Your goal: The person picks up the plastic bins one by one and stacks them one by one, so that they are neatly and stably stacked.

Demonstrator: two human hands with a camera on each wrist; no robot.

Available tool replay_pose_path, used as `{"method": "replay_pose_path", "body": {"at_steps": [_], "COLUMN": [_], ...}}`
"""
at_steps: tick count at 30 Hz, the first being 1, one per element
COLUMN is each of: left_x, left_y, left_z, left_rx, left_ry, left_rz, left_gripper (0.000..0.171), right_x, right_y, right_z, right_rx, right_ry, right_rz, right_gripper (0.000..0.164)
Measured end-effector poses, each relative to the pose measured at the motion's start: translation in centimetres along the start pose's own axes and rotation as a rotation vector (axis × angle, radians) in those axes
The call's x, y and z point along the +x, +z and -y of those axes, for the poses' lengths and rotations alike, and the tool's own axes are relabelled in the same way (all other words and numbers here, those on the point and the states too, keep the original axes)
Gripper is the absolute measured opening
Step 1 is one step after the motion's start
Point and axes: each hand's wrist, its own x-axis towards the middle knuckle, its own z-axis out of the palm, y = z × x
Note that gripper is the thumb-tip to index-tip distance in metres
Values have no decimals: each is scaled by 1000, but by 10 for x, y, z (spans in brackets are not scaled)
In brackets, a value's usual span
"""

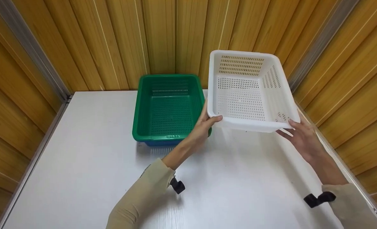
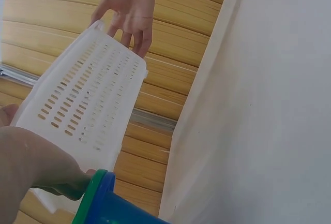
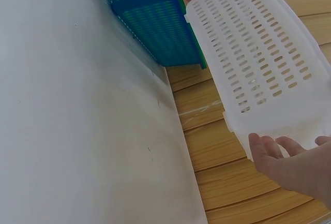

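A white perforated plastic basket is held up above the table, tilted with its inside toward the head camera. My left hand grips its near left corner, thumb over the rim. At the near right corner my right hand holds it, thumb on the rim and fingers beneath. Left of it a green basket sits nested on a blue basket on the table. The left wrist view shows the white basket's slotted side with the right hand at its far end.
The white table backs onto a yellow wood-look panel wall. Similar panels rise at the left and right, with grey metal strips in the corners. A dark mount sits on the left sleeve, another on the right.
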Motion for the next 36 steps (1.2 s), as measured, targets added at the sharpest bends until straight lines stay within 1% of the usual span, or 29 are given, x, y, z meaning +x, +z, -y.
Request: {"method": "replay_pose_path", "body": {"at_steps": [4,8,14,19,23,25,28,30,36], "left_x": [0,-3,-10,-20,-27,-30,-37,-42,-57], "left_y": [-4,-11,-21,-27,-33,-37,-44,-48,-62], "left_z": [-5,-10,-16,-20,-23,-26,-31,-35,-48], "left_rx": [0,22,43,44,49,45,39,38,59], "left_ry": [-6,-8,-23,-31,-33,-41,-47,-55,-55], "left_rz": [-3,1,-23,-45,-47,-58,-79,-97,-148], "left_gripper": [88,87,86,86,87,87,86,86,87], "right_x": [4,7,9,12,17,19,24,27,38], "right_y": [2,6,14,21,26,30,38,44,62], "right_z": [1,0,-1,-2,-5,-7,-9,-10,-12], "right_rx": [-5,5,24,10,24,23,4,-15,-31], "right_ry": [14,15,-1,-6,-11,-10,-6,3,15], "right_rz": [62,95,145,171,210,214,213,194,221], "right_gripper": [54,56,58,58,59,59,59,58,60]}}
